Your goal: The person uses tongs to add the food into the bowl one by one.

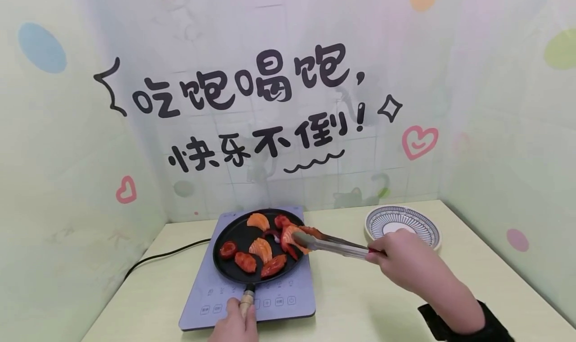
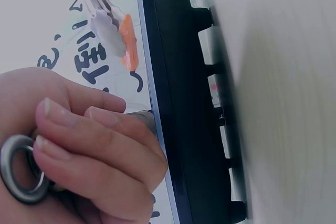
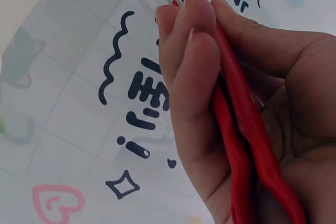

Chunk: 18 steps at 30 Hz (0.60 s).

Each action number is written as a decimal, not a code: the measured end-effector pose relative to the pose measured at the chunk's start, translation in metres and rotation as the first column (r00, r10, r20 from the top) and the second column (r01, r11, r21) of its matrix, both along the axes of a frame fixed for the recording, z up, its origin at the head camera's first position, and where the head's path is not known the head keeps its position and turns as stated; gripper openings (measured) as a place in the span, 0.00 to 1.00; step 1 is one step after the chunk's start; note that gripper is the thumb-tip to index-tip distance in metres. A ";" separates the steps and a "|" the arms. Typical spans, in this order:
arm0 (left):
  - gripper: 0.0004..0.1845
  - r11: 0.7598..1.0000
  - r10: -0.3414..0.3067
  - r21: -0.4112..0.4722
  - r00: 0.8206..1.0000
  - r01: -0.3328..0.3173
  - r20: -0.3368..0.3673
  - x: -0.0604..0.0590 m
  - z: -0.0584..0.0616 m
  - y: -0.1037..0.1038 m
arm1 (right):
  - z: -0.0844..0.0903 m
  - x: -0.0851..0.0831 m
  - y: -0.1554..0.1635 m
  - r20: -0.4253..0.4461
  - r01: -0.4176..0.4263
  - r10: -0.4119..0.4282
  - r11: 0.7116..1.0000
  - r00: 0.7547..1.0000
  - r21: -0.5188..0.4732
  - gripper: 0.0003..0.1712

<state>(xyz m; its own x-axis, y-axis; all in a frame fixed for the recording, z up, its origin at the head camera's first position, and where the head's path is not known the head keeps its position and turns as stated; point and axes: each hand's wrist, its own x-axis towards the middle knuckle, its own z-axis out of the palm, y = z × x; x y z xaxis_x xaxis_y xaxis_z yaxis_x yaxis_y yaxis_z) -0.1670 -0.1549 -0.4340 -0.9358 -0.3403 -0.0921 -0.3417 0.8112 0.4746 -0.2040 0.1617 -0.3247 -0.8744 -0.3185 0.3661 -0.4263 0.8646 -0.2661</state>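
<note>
My left hand (image 1: pixel 235 323) grips the wooden handle (image 1: pixel 246 302) of a black frying pan (image 1: pixel 235 232); in the left wrist view its fingers (image 2: pixel 100 156) curl round the handle, whose metal ring sticks out. My right hand (image 1: pixel 407 259) holds metal tongs (image 1: pixel 339 247) by their red handles (image 3: pixel 236 129). The tong tips pinch an orange salmon-like slice (image 1: pixel 291 237) over the pan's right side. In the pan lie two more orange slices (image 1: pixel 261 249), reddish-brown wing-like pieces (image 1: pixel 245 262), a round red piece (image 1: pixel 228 250) and other red pieces, partly hidden by the tongs.
Under the pan is a flat induction cooker (image 1: pixel 198 302) with touch buttons on its front. Its black cord (image 1: pixel 166 252) runs left across the table (image 1: pixel 351 302). A patterned plate (image 1: pixel 375 227) stands at the back right, partly behind my right hand. Printed walls enclose the table.
</note>
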 end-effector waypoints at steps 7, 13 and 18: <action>0.21 1.000 -0.001 0.016 1.000 0.001 0.002 0.000 0.000 0.000 | 0.003 -0.007 -0.015 0.029 0.014 -0.013 0.999 0.999 -0.043 0.14; 0.20 1.000 0.004 0.002 1.000 -0.004 -0.011 0.000 -0.002 0.002 | 0.006 -0.014 -0.032 0.083 0.056 -0.048 0.994 0.995 -0.092 0.13; 0.20 1.000 -0.001 -0.001 1.000 0.001 -0.014 0.000 -0.004 -0.001 | 0.002 -0.021 -0.057 0.074 0.058 -0.049 0.991 0.996 -0.122 0.11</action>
<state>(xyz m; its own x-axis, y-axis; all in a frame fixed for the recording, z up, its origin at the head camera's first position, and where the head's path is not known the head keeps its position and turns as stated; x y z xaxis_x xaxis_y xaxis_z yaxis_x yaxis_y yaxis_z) -0.1670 -0.1556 -0.4380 -0.9374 -0.3394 -0.0785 -0.3340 0.8118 0.4789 -0.2247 0.1050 -0.3223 -0.9141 -0.2265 0.3363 -0.3565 0.8441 -0.4005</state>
